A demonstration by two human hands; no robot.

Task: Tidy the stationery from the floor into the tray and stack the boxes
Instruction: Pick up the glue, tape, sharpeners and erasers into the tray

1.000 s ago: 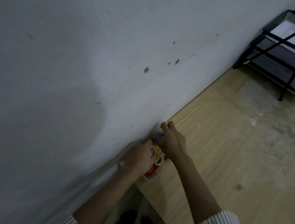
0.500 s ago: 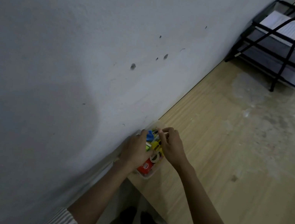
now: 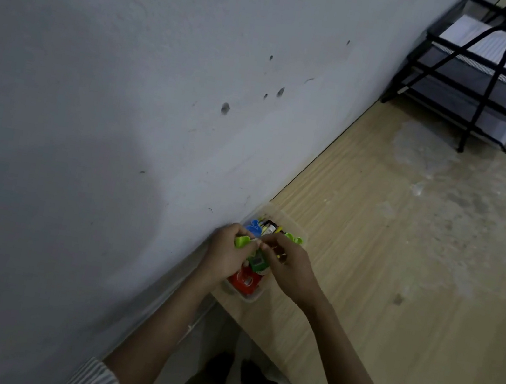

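Note:
A small clear plastic tray [image 3: 300, 233] sits on the wooden desk against the white wall, packed with colourful stationery: a blue piece [image 3: 253, 227], a red item [image 3: 245, 280], a green sharpener [image 3: 258, 262] and several pens. My left hand [image 3: 225, 252] rests on the tray's wall side and pinches a light green clip [image 3: 241, 241]. My right hand [image 3: 291, 267] hovers over the tray's middle, fingertips meeting the left hand's at the clip. Both hands hide much of the tray's contents.
A black mesh paper tray rack [image 3: 484, 79] with white sheets stands at the far right of the desk [image 3: 397, 283]. The wall [image 3: 125, 103] runs along the desk's left edge. Below the desk edge I see dark shoes [image 3: 246, 382] on the floor.
My hands have drawn together over the tray, and a light green clip now shows between the fingertips. The camera has tilted slightly, shifting the scene.

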